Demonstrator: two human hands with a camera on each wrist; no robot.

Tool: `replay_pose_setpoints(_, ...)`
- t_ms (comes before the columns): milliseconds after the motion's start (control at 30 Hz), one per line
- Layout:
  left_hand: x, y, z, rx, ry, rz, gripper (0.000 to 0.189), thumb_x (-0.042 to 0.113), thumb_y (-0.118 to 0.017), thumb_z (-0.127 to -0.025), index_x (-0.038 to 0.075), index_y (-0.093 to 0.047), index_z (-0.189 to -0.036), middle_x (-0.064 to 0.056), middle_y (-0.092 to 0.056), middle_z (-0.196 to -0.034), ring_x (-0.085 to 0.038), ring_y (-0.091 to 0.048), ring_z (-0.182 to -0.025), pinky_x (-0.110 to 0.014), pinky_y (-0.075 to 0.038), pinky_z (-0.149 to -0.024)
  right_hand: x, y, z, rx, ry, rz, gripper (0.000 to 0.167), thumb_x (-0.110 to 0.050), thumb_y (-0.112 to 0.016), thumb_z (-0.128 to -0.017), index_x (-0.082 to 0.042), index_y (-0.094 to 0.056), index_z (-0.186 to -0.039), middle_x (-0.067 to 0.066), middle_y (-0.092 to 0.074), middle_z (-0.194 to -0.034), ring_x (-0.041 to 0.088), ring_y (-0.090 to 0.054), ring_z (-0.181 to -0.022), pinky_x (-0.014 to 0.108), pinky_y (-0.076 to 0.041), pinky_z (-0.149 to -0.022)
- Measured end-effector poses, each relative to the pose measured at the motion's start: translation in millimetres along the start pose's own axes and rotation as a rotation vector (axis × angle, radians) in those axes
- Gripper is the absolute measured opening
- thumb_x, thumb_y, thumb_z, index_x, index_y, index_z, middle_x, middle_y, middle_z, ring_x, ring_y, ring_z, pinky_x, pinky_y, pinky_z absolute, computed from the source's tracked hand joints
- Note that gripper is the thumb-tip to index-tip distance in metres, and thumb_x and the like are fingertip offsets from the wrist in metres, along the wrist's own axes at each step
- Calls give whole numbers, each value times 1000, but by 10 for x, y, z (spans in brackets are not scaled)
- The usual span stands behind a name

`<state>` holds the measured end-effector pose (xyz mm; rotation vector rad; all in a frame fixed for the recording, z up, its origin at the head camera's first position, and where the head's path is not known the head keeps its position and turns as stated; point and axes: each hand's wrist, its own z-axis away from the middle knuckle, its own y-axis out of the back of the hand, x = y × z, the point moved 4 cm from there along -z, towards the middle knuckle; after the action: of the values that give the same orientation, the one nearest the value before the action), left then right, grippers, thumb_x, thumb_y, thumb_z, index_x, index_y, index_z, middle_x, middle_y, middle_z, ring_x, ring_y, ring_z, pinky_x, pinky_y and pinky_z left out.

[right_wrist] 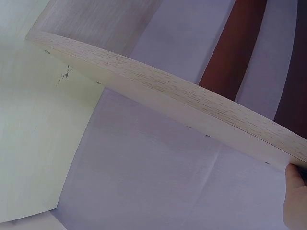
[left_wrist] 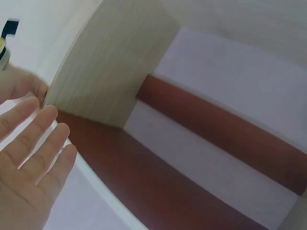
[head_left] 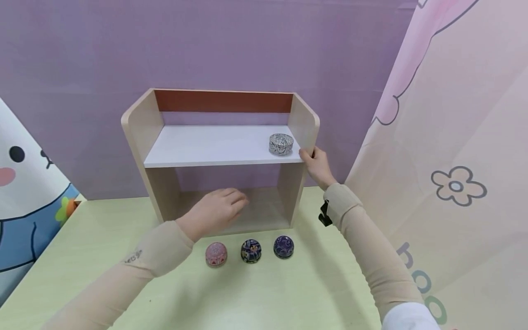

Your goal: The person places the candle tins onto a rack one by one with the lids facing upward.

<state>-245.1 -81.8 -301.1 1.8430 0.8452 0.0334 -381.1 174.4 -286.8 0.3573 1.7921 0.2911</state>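
A small wooden shelf unit [head_left: 222, 162] with a white middle board stands on the table. My right hand [head_left: 317, 167] grips the front edge of its right side panel [right_wrist: 163, 81], thumb on the inner side. Close by that thumb, a round black-and-white patterned tin [head_left: 281, 144] sits at the right of the white board. My left hand [head_left: 216, 210] holds nothing and hovers before the lower compartment; its fingers [left_wrist: 45, 139] are nearly straight in the left wrist view. Below it on the table lie a pink tin [head_left: 216, 254], a dark blue flowered tin [head_left: 251, 250] and a purple tin [head_left: 283, 246].
The pale green table [head_left: 313, 293] runs under the shelf unit. A purple cloth [head_left: 231, 46] hangs behind, and a light curtain with a flower outline [head_left: 458, 238] borders the right. At the left is a white-and-blue cartoon figure [head_left: 29, 197].
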Motion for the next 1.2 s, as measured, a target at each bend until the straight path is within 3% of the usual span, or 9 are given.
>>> replay_pose_setpoints(233, 96, -189, 215, -118, -11, -49, 36, 18, -69, -80, 6, -62, -113, -10, -57, -124, -27, -53, -116, -37, -47, -95, -7, 3, 7, 11, -6, -6, 46, -32, -48, -94, -1, -47, -128, 17, -55, -122, 23, -52, -106, 38, -45, -93)
replay_pose_setpoints(400, 163, -321, 323, -169, -8, -63, 38, 18, -69, -77, 7, -61, -113, -9, -57, -123, -27, -52, -116, -39, -48, -94, 2, 18, 2, 19, -8, -17, 45, -31, -49, -94, -1, -47, -129, 17, -55, -123, 24, -53, -108, 39, -44, -95)
replay_pose_setpoints(600, 270, -540, 499, -183, -34, -73, 41, 14, -73, -74, 9, -61, -112, -9, -60, -120, -27, -55, -114, -41, -47, -94, 9, 2, -1, 10, -3, -21, 45, -31, -48, -94, -1, -48, -127, 17, -55, -122, 24, -53, -107, 39, -45, -93)
replay_pose_setpoints(733, 337, -678, 619, -243, -43, -104, 46, 17, -77, -71, 11, -62, -114, -7, -60, -119, -26, -55, -114, -40, -47, -94, 3, -14, 2, 3, 1, -16, 46, -31, -48, -94, 0, -47, -128, 18, -55, -123, 24, -53, -107, 39, -44, -94)
replay_pose_setpoints(933, 433, -918, 788, -352, -34, -118, 33, 26, -65, -83, 14, -63, -113, -6, -61, -117, -23, -56, -111, -39, -48, -94, 7, -14, 7, 7, -13, -33, 46, -31, -48, -94, -1, -46, -129, 18, -54, -124, 25, -52, -109, 40, -44, -95)
replay_pose_setpoints(1200, 457, -1121, 984, -364, -11, -102, 31, 19, -62, -84, 14, -62, -115, -6, -61, -117, -24, -55, -112, -39, -46, -95, 14, -32, -13, 15, -24, -24, 44, -31, -49, -93, -1, -48, -126, 17, -56, -120, 23, -53, -104, 38, -45, -92)
